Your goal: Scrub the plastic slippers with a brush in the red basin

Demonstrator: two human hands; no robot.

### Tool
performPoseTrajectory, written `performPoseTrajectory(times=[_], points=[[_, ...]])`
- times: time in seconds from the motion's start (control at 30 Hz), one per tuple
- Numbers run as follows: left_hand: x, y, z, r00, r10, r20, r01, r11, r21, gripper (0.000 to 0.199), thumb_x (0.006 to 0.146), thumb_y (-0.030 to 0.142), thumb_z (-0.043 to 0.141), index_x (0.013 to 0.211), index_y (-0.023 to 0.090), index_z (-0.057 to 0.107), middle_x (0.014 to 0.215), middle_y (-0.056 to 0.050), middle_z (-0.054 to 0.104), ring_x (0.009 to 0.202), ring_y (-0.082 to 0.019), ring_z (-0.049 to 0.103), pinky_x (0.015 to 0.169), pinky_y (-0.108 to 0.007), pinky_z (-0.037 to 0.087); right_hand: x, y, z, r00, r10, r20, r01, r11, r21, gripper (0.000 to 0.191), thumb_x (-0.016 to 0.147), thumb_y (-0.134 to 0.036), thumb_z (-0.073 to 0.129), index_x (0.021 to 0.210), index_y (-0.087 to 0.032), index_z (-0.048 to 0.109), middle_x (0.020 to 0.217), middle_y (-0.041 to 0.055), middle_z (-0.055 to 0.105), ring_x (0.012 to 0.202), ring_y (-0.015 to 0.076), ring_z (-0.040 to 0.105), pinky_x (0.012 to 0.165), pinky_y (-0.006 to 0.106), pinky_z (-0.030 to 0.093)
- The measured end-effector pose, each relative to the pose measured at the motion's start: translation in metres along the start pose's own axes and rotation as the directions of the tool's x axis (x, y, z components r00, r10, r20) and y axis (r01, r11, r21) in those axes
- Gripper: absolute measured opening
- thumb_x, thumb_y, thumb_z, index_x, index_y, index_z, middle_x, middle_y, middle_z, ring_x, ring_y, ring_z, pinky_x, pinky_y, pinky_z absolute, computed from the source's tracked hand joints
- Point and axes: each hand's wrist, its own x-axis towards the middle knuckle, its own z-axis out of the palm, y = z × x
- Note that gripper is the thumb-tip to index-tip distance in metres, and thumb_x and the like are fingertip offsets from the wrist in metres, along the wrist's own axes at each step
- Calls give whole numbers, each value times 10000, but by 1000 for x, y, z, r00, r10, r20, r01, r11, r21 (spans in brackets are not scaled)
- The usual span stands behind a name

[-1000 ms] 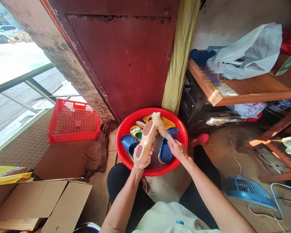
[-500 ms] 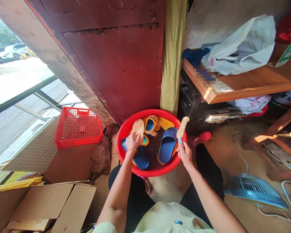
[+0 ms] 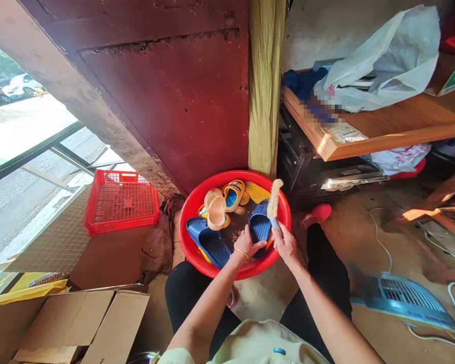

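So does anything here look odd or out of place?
Mostly the red basin: slippers lie jumbled in it, the beige slipper stacked across a yellow one. The left hand touches a blue slipper; the right hand holds a brush upright. The maroon door looks cracked and worn.

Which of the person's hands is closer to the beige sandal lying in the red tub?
The left hand. It rests on a blue slipper just right of the beige sandal. The right hand holds a brush farther right, near the tub's rim.
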Motion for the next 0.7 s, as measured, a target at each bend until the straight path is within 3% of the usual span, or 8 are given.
performPoseTrajectory(times=[0.07,0.23,0.33,0.4,0.53,0.63,0.7], points=[[9,4,4,999,-38,25,38,999,-28,1027,716,655,705,1496,108,323,1433,-248,514,1300,-345,540,984,-369,452,1,1,-1,1000,26,18,-28,994,107,694,905,-661,409,1320,-137,596,631,-10,626,426,116,539,448,223,474],[21,-5,-9,996,-73,-60,59,974,-217,432,788,390,695,1146,159,624,1072,-137,709,1046,-280,665,866,-343,480,2,3,-1,998,52,25,-55,988,141,722,876,-694,429,1291,-130,605,628,-10,620,418,112,540,420,216,470],[19,-20,-22,991,-66,-115,5,885,-465,254,770,374,696,928,180,653,829,-40,692,821,-210,657,757,-303,484,1,3,1,997,69,26,-72,989,130,749,862,-708,442,1314,-130,596,626,-6,632,414,115,541,418,221,477],[13,-32,-33,980,-65,-185,-60,800,-598,243,774,381,682,908,183,637,784,-7,667,764,-173,630,737,-281,485,1,3,1,997,78,27,-81,988,133,756,871,-704,430,1329,-124,588,625,0,640,409,120,541,419,231,482],[-4,-63,-51,934,-22,-357,-231,725,-649,272,792,332,632,1023,189,624,899,-21,689,876,-181,640,832,-299,502,1,2,2,999,48,2,-48,997,63,744,914,-640,403,1439,-121,494,771,62,722,481,149,614,474,256,514],[-18,-83,-55,905,59,-422,-313,763,-565,391,788,241,597,1175,198,624,1134,-68,701,1124,-231,622,1010,-369,459,0,-6,8,1000,-20,1,20,999,-26,684,959,-553,371,1489,-125,443,914,105,754,671,190,706,619,282,566],[-25,-92,-51,904,80,-419,-311,797,-518,484,796,206,568,1279,196,599,1244,-86,677,1208,-249,596,1070,-405,426,-7,-15,15,991,-115,62,122,985,-125,608,987,-479,349,1479,-144,472,1003,116,756,803,201,724,723,290,574]])
